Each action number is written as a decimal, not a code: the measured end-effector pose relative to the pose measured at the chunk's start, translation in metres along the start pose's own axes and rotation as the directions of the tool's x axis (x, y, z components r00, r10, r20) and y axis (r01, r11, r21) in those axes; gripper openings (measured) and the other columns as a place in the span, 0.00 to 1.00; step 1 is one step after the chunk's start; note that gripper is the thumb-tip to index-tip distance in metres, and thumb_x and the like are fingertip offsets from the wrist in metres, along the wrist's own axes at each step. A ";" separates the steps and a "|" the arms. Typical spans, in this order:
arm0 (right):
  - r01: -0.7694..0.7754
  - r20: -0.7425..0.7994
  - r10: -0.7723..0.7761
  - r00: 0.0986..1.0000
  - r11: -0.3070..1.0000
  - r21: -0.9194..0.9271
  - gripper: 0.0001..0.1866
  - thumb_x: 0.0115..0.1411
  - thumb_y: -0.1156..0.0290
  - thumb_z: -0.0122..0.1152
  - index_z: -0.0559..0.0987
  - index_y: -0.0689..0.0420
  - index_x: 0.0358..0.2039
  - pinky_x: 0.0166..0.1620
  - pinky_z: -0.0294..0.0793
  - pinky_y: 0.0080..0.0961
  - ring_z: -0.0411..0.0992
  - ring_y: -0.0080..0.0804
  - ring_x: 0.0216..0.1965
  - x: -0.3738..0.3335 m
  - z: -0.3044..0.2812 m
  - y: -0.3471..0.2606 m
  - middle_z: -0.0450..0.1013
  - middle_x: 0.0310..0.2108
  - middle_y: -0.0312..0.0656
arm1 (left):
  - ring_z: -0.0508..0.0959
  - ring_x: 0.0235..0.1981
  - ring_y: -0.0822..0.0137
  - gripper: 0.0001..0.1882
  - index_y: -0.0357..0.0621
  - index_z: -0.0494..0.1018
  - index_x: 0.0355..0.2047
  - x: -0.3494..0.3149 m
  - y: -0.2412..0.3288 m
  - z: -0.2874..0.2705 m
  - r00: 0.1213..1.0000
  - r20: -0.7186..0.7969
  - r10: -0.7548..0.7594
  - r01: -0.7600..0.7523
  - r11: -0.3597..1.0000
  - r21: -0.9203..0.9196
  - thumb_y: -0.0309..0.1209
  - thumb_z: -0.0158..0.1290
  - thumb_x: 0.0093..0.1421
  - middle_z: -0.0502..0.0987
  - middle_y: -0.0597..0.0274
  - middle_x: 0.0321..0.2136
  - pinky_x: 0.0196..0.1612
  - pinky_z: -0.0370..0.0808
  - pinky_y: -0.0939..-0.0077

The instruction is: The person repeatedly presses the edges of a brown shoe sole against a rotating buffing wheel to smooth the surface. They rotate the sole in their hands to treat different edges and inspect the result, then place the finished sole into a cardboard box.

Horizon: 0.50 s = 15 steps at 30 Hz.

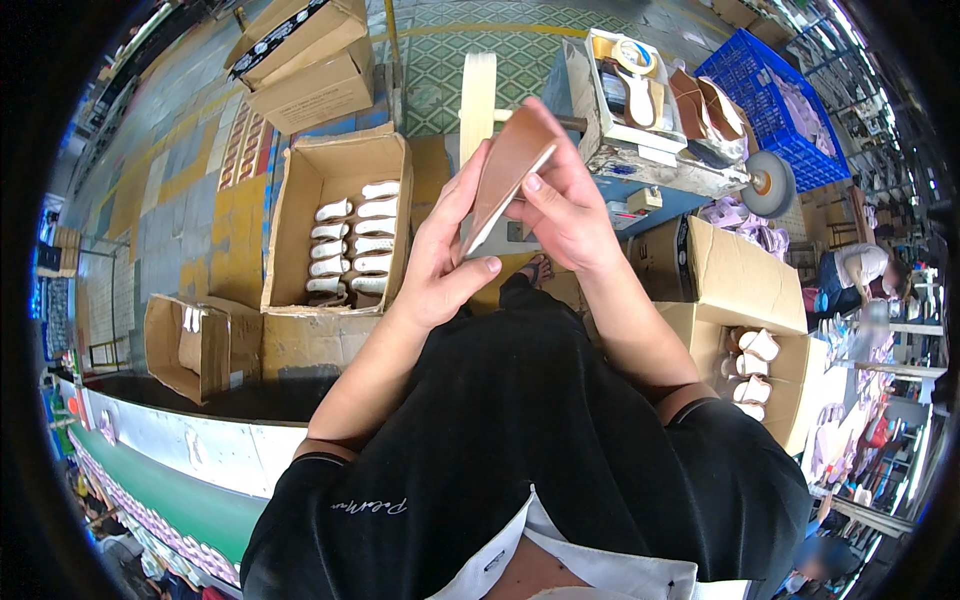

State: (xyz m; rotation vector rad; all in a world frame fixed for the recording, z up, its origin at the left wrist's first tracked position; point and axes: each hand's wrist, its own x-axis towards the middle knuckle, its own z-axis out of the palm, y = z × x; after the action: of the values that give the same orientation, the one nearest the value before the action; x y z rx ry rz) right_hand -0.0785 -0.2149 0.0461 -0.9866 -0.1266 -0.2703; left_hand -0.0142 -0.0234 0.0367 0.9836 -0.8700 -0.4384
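the workshop floor (440, 75) is patterned tile; an open carton (283, 232) of white-topped pieces (373, 225) stands left. i hold a brown wedge sole (514, 158) before me: left hand (440, 265) half-curled round its lower end, right hand (568, 215) pinching its edge, partly hidden behind it. white script (370, 507) marks my black shirt (600, 420).

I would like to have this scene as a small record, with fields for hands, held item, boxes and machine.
Held item: brown wedge-shaped shoe piece, pale along one edge
Left hand: holds its left side
Right hand: holds its right side
Left box: open carton, white shoe pieces in two columns
Right box: open carton, more white pieces
Machine: grey wheel at its right end
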 end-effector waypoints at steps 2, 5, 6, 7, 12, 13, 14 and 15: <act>0.050 -0.013 -0.050 0.999 0.999 0.004 0.45 0.78 0.77 0.64 0.55 0.41 0.88 0.70 0.82 0.50 0.73 0.42 0.72 -0.004 -0.002 -0.007 0.68 0.74 0.42 | 0.57 0.87 0.50 0.47 0.35 0.63 0.83 0.000 0.003 -0.004 0.999 0.019 0.050 -0.053 0.983 0.178 0.22 0.61 0.62 0.60 0.43 0.84 0.86 0.51 0.55; 0.104 -0.024 -0.104 0.994 0.995 -0.007 0.45 0.75 0.82 0.66 0.55 0.40 0.84 0.71 0.81 0.55 0.73 0.52 0.73 -0.009 -0.007 -0.020 0.67 0.75 0.48 | 0.71 0.79 0.52 0.32 0.36 0.74 0.77 -0.002 0.004 -0.009 0.997 -0.026 0.073 -0.060 0.942 0.329 0.21 0.61 0.72 0.73 0.44 0.77 0.81 0.64 0.57; 0.115 -0.020 -0.115 0.993 0.993 0.006 0.45 0.75 0.83 0.66 0.56 0.40 0.83 0.71 0.80 0.57 0.72 0.56 0.75 -0.011 -0.008 -0.023 0.66 0.75 0.51 | 0.73 0.77 0.53 0.29 0.36 0.76 0.75 -0.003 0.003 -0.011 0.998 -0.049 0.049 -0.033 0.958 0.285 0.21 0.61 0.74 0.75 0.44 0.75 0.80 0.67 0.58; 0.131 -0.004 -0.131 0.991 0.991 -0.026 0.44 0.75 0.83 0.66 0.56 0.40 0.83 0.72 0.80 0.57 0.71 0.58 0.75 -0.011 -0.010 -0.024 0.66 0.75 0.52 | 0.75 0.75 0.54 0.27 0.36 0.78 0.73 -0.004 0.003 -0.012 0.997 -0.071 0.017 0.001 0.970 0.244 0.21 0.62 0.75 0.77 0.45 0.73 0.78 0.69 0.59; 0.169 0.012 -0.168 0.986 0.984 -0.048 0.43 0.74 0.85 0.66 0.58 0.41 0.80 0.74 0.77 0.60 0.69 0.62 0.77 -0.018 -0.014 -0.023 0.65 0.76 0.59 | 0.83 0.67 0.57 0.19 0.34 0.83 0.65 -0.004 -0.002 -0.013 0.990 -0.140 0.012 0.006 0.992 0.127 0.18 0.61 0.76 0.83 0.44 0.66 0.73 0.77 0.61; 0.177 0.008 -0.177 0.984 0.982 -0.063 0.43 0.73 0.85 0.67 0.59 0.41 0.80 0.74 0.77 0.60 0.68 0.63 0.77 -0.019 -0.014 -0.022 0.65 0.76 0.59 | 0.84 0.66 0.56 0.18 0.33 0.84 0.64 -0.004 -0.004 -0.012 0.985 -0.172 0.012 0.005 0.995 0.095 0.18 0.62 0.75 0.86 0.44 0.63 0.72 0.79 0.61; 0.190 0.008 -0.190 0.982 0.979 -0.068 0.43 0.73 0.85 0.67 0.59 0.41 0.79 0.74 0.77 0.60 0.68 0.63 0.77 -0.020 -0.015 -0.022 0.65 0.76 0.59 | 0.85 0.65 0.56 0.18 0.33 0.84 0.64 -0.004 -0.004 -0.012 0.985 -0.172 0.025 -0.007 0.995 0.103 0.18 0.62 0.75 0.86 0.44 0.63 0.72 0.79 0.61; 0.204 0.007 -0.204 0.979 0.976 -0.072 0.42 0.72 0.85 0.68 0.60 0.41 0.78 0.74 0.77 0.60 0.68 0.63 0.78 -0.020 -0.015 -0.021 0.65 0.77 0.59 | 0.85 0.65 0.56 0.18 0.34 0.84 0.63 -0.003 -0.004 -0.012 0.984 -0.175 0.025 -0.007 0.994 0.105 0.18 0.62 0.75 0.86 0.44 0.63 0.72 0.80 0.61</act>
State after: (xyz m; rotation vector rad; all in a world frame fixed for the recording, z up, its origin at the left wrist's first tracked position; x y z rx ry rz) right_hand -0.1041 -0.2352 0.0501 -1.0464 -0.2195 -0.4659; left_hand -0.0067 -0.0168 0.0289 1.0933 -0.7460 -0.2897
